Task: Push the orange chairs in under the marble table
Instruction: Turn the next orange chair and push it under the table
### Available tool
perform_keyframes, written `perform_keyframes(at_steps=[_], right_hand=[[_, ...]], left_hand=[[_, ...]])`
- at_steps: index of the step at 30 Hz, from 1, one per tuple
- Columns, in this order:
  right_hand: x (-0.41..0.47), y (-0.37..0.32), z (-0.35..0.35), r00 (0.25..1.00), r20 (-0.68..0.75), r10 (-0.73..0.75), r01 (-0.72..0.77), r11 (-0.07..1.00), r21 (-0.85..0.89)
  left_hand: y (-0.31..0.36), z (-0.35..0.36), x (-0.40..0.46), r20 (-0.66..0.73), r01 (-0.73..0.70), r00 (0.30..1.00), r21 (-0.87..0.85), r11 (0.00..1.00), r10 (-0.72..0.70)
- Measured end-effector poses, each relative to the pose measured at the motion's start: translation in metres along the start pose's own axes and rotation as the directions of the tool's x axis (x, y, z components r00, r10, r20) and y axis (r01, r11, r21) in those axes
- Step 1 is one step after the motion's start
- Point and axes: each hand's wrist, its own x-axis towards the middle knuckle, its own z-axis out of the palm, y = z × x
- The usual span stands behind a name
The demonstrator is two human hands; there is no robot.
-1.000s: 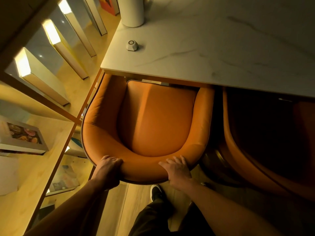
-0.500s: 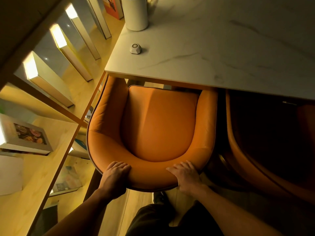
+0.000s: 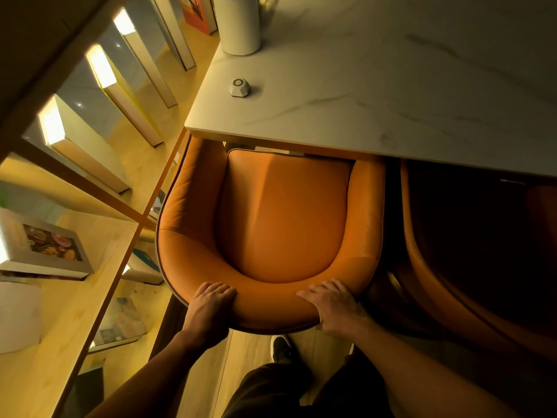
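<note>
Head view, I see both hands on the near rim of the orange chair (image 3: 283,212): left hand (image 3: 211,309) curled over the backrest edge at its left, fingers wrapped down onto the padding; right hand (image 3: 334,309) laid flatter on the rim at its right, fingers spread, thumb side toward the seat. Both are gripping or pressing the backrest, neither is free. The chair sits at the near-left corner of the marble table (image 3: 391,86), front of the seat just under the table edge, most of the seat and all of the backrest out in the open. Second orange chair (image 3: 452,291) just to the right, in shadow, partly under the tabletop. On the table: a small white puck (image 3: 239,86) near the left edge, a white cylinder (image 3: 238,25) farther back. Wooden shelving (image 3: 75,297) runs along the left. A dark shoe (image 3: 280,346) shows on the floor below the chair back.
</note>
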Motion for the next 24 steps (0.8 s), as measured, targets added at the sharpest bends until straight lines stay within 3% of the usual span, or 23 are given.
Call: perform_keyframes(at_steps=[10,16,18,20,22,24], right_hand=[[-0.001,-0.004,0.003,0.997,-0.048,0.053,-0.053,0.998,-0.015],[-0.007,-0.015,0.005,0.982,-0.093,0.164,-0.161,0.986,0.039],[-0.011,-0.011,0.002,0.990,-0.059,0.128,-0.119,0.984,0.135],[-0.021,-0.003,-0.009,0.995,-0.001,0.103,-0.095,0.923,0.374],[-0.033,0.008,-0.020,0.988,-0.040,0.149,-0.095,0.794,0.601],[-0.044,0.023,-0.022,0.958,-0.166,0.232,-0.092,0.803,0.589]], left_hand=[[0.008,0.002,0.001,-0.014,0.043,0.999,0.046,0.998,-0.042],[0.016,-0.012,0.006,0.183,0.059,0.978,0.192,0.980,-0.095],[0.019,-0.022,0.012,0.345,0.028,0.935,0.165,0.986,-0.084],[0.029,-0.032,0.019,0.498,-0.021,0.867,0.030,0.999,0.004],[0.047,-0.036,0.028,0.471,-0.121,0.870,-0.086,0.989,0.147],[0.070,-0.033,0.041,0.335,-0.186,0.916,-0.135,0.973,0.222]])
